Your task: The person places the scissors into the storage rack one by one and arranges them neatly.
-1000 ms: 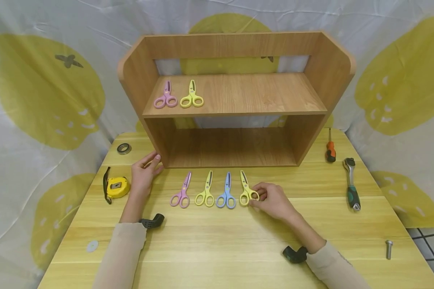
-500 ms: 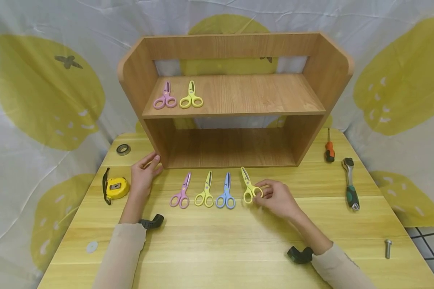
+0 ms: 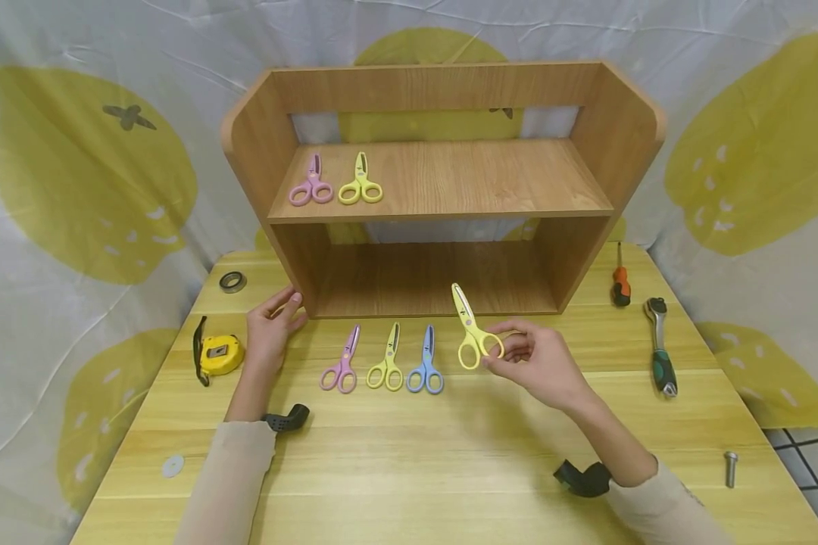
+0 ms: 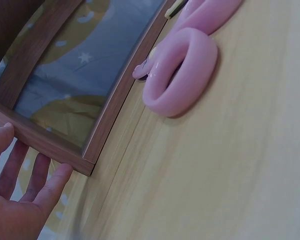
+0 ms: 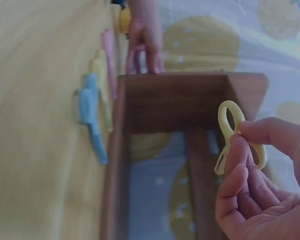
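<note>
My right hand (image 3: 541,363) pinches a pair of yellow scissors (image 3: 469,322) by the handle loops, raised in front of the shelf's lower level with blades pointing away. In the right wrist view, thumb and forefinger meet on the handle of the yellow scissors (image 5: 230,117). My left hand (image 3: 269,329) rests its extended fingertips against the lower left side of the wooden shelf (image 3: 443,214). On the table lie pink scissors (image 3: 343,363), another yellow pair of scissors (image 3: 387,362) and blue scissors (image 3: 427,363) in a row. Pink scissors (image 3: 311,185) and yellow scissors (image 3: 361,185) lie on the upper shelf.
At left are a metal ring (image 3: 232,282), a yellow tape measure (image 3: 221,354) and a flat washer (image 3: 173,465). A screwdriver (image 3: 621,284), a ratchet wrench (image 3: 663,356) and a bolt (image 3: 732,469) lie at right. A patterned curtain (image 3: 75,227) hangs around the table.
My right hand has lifted the yellow scissors from the right end of the row, up and slightly to the right. My left hand has stayed at the shelf's side.
</note>
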`<control>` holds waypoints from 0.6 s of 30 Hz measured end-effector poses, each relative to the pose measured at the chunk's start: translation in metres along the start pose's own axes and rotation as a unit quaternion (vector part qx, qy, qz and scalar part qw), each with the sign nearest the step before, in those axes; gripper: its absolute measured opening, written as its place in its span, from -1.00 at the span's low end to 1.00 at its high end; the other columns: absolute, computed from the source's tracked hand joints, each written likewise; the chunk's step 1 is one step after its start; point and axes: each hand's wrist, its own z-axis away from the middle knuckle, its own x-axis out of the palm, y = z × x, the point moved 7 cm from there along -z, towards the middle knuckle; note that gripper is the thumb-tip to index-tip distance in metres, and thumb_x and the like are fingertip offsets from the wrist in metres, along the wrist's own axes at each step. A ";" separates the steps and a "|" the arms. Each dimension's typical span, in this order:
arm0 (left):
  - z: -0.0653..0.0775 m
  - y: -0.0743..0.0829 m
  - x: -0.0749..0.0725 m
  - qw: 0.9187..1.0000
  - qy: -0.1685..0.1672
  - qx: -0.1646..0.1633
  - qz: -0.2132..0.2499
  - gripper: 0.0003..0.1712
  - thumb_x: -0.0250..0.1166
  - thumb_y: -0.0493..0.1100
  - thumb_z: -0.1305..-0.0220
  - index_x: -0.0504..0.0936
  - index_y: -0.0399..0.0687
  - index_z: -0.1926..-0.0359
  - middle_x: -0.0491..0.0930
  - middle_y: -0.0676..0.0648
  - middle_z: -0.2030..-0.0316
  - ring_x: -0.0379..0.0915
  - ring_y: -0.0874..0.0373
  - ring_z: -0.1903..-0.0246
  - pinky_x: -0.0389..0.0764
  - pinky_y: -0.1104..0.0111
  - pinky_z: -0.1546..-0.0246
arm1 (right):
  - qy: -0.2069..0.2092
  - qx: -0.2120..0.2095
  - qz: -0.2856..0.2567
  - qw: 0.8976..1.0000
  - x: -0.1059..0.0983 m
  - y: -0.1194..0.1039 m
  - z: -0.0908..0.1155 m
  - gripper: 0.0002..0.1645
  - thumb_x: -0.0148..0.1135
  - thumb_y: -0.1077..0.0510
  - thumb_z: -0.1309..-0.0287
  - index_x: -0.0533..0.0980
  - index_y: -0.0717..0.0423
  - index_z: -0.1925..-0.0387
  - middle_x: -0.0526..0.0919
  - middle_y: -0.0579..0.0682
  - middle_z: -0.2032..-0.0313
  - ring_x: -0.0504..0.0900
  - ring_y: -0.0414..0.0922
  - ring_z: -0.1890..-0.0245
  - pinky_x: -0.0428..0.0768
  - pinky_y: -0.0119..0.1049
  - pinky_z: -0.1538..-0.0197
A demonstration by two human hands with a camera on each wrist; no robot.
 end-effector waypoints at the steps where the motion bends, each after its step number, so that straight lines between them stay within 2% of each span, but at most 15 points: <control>1: -0.002 -0.002 -0.001 1.000 0.000 0.002 0.001 -0.46 0.36 -0.23 -0.39 0.54 -0.21 -0.35 0.60 0.11 -0.05 0.61 0.22 -0.02 0.68 0.17 -0.17 | 0.002 -0.006 -0.004 1.000 -0.003 -0.007 0.001 -0.51 0.58 0.14 -0.11 0.61 0.09 -0.07 0.77 -0.01 0.40 0.73 -0.06 0.38 0.77 -0.35 0.32; 6: -0.004 -0.005 -0.002 1.000 0.003 0.006 0.002 -0.45 0.37 -0.22 -0.39 0.54 -0.20 -0.35 0.60 0.11 -0.07 0.61 0.22 -0.02 0.70 0.19 -0.16 | 0.023 -0.056 -0.020 0.998 -0.020 -0.043 0.000 -0.54 0.58 0.20 -0.10 0.63 0.08 -0.05 0.77 -0.02 0.39 0.73 -0.11 0.38 0.76 -0.38 0.35; 11: 0.000 0.001 0.000 1.000 0.001 0.000 0.002 -0.46 0.36 -0.26 -0.39 0.53 -0.25 -0.35 0.61 0.10 -0.04 0.61 0.20 -0.02 0.68 0.16 -0.18 | 0.043 -0.111 -0.034 0.992 -0.034 -0.076 -0.009 -0.58 0.54 0.28 -0.12 0.63 0.18 -0.04 0.76 -0.08 0.41 0.71 -0.16 0.40 0.77 -0.41 0.30; 13: 0.003 0.004 0.002 1.000 0.000 -0.001 0.002 -0.47 0.35 -0.28 -0.39 0.53 -0.27 -0.35 0.62 0.11 -0.02 0.62 0.18 -0.03 0.67 0.14 -0.19 | 0.047 -0.122 -0.045 0.990 -0.039 -0.086 -0.016 -0.57 0.52 0.30 -0.13 0.63 0.22 -0.05 0.77 -0.09 0.41 0.71 -0.17 0.41 0.81 -0.39 0.27; 18: 0.009 0.011 0.005 1.000 -0.005 0.002 -0.001 -0.48 0.35 -0.29 -0.39 0.54 -0.29 -0.33 0.63 0.09 -0.02 0.63 0.16 -0.03 0.65 0.10 -0.20 | 0.086 -0.128 -0.034 0.988 -0.052 -0.105 -0.039 -0.54 0.55 0.24 -0.12 0.65 0.19 -0.07 0.77 -0.17 0.42 0.69 -0.22 0.43 0.72 -0.47 0.39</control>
